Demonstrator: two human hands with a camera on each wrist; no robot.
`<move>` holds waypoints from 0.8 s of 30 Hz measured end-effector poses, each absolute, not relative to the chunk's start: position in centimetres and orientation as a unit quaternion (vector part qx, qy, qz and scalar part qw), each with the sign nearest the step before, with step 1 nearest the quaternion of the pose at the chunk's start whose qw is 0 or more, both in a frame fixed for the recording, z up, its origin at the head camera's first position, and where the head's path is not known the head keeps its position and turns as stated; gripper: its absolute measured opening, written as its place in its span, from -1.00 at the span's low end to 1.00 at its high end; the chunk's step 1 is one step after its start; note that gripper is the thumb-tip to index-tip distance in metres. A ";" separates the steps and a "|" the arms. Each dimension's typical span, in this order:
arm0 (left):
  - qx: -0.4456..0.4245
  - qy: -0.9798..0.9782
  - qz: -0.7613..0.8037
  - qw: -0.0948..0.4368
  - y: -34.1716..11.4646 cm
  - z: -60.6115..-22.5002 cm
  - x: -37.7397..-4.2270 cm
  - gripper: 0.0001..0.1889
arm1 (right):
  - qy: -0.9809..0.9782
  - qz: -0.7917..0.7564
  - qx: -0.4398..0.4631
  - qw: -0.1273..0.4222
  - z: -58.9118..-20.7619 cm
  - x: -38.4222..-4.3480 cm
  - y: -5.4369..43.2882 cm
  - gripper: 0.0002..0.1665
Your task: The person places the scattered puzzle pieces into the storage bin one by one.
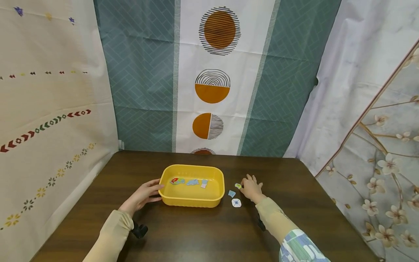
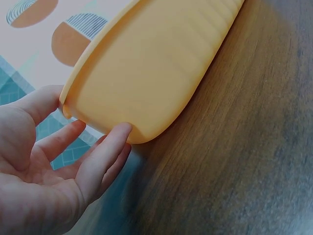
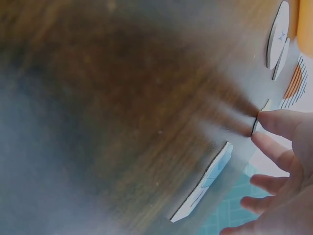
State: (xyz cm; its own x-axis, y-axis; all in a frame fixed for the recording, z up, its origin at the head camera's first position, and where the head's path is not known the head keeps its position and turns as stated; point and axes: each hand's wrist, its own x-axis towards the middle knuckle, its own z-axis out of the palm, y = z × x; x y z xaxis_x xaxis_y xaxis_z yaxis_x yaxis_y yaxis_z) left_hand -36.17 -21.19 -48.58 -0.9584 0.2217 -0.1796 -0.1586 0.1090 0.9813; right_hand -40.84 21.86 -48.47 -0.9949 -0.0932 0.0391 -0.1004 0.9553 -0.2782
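A yellow rectangular tub (image 1: 191, 202) stands on the table with several flat printed pieces (image 1: 192, 182) lying inside. My left hand (image 1: 144, 194) is at its left end; the left wrist view shows the thumb at the rim and fingers against the outer wall, gripping it. To the right of the tub, the thumb and index finger of my right hand (image 1: 252, 188) pinch a small green-and-white cardboard piece (image 1: 238, 186) at table level. Nearer me lie a light blue piece (image 1: 231, 193) and a white piece with a blue star (image 1: 236, 202). Another pale blue piece (image 3: 203, 183) lies under the right hand, hidden in the head view.
The dark wooden table (image 1: 183, 233) carries all of this. Behind it hangs a green and white curtain (image 1: 140, 80) with orange circles. Patterned cloths hang along the left (image 1: 55, 120) and right (image 1: 370, 153) sides.
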 end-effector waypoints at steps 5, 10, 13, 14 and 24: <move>0.021 0.730 0.668 0.144 -21.1 -48.5 -36.1 -0.26 | -0.989 0.137 0.047 0.016 -48.5 -40.7 21.9 -0.83; 0.023 0.729 0.669 0.145 -21.1 -48.6 -36.1 -0.26 | -0.990 0.134 0.047 0.019 -48.2 -40.6 22.0 -0.81; 0.028 0.730 0.667 0.146 -21.2 -48.6 -36.1 -0.26 | -0.989 0.136 0.048 0.022 -47.7 -40.5 22.0 -0.80; 0.026 0.730 0.667 0.146 -21.2 -48.6 -36.1 -0.26 | -0.989 0.138 0.049 0.024 -47.6 -40.5 22.0 -0.80; 0.026 0.730 0.666 0.148 -21.2 -48.6 -36.3 -0.30 | -0.987 0.149 0.054 0.032 -45.5 -40.9 21.4 -0.75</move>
State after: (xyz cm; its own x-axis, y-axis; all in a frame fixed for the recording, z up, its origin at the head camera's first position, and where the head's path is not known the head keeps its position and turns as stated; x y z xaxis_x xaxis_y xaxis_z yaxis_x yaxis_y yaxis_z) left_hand -36.30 -21.23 -48.60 -0.9548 0.2355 -0.1816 -0.1593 0.1105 0.9810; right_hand -40.86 21.41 -45.52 -0.9922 -0.0961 0.0791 -0.1151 0.9500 -0.2901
